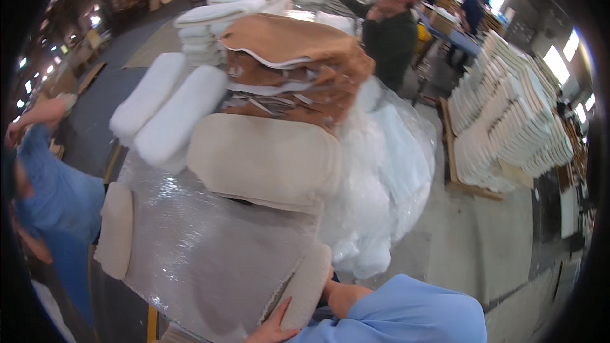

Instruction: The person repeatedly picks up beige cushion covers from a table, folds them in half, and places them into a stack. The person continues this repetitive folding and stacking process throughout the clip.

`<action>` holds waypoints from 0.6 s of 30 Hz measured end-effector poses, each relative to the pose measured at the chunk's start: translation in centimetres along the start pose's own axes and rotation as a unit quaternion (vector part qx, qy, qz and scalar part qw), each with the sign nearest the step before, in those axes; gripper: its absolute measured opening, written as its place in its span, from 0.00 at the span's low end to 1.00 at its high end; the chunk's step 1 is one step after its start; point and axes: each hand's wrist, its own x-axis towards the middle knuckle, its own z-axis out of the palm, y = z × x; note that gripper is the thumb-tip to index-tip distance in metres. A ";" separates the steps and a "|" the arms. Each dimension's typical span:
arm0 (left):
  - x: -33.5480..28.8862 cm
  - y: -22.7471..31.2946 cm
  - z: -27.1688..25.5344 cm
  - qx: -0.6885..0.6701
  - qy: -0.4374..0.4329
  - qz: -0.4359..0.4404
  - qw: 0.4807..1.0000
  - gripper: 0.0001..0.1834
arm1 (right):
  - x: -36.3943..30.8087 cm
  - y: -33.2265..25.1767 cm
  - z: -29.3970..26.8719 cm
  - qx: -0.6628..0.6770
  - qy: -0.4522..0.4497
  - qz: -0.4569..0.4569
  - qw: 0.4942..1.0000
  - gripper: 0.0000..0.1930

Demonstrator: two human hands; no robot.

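Cream pad (308,287), one: situated along the near right edge of the plastic-covered table (203,254); best supported evenly at both ends, without creasing. Left hand (274,329): fingers part-spread, gripping the pad's lower end. Right hand (328,284): mostly hidden behind the pad's outer side; finger opening and hold cannot be told.

Cream fleecy pad (307,289), oblong, round-ended, slanting, at the near edge of the plastic-covered table (203,248)

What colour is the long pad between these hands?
The long fuzzy pad is cream; best in head view.
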 end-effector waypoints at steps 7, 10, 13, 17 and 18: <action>-0.2 -4.6 -0.2 -0.043 -0.039 0.030 0.998 0.58 | -0.8 -1.9 -0.7 -0.015 -0.078 0.021 0.997 0.43; -4.0 -7.4 -0.8 -0.113 0.026 -0.052 0.992 0.57 | -1.0 -2.5 -1.5 -0.037 -0.094 0.020 0.995 0.43; -8.8 -10.0 0.1 -0.205 0.131 -0.149 0.958 0.56 | -1.1 -2.8 -1.9 -0.060 -0.107 0.023 0.992 0.43; -10.9 -12.4 2.9 -0.300 0.227 -0.215 0.901 0.54 | -1.1 -6.3 -4.2 -0.121 -0.112 0.016 0.986 0.43; -10.8 -13.0 3.5 -0.322 0.241 -0.225 0.887 0.54 | -1.5 -8.5 -5.3 -0.149 -0.113 0.013 0.982 0.43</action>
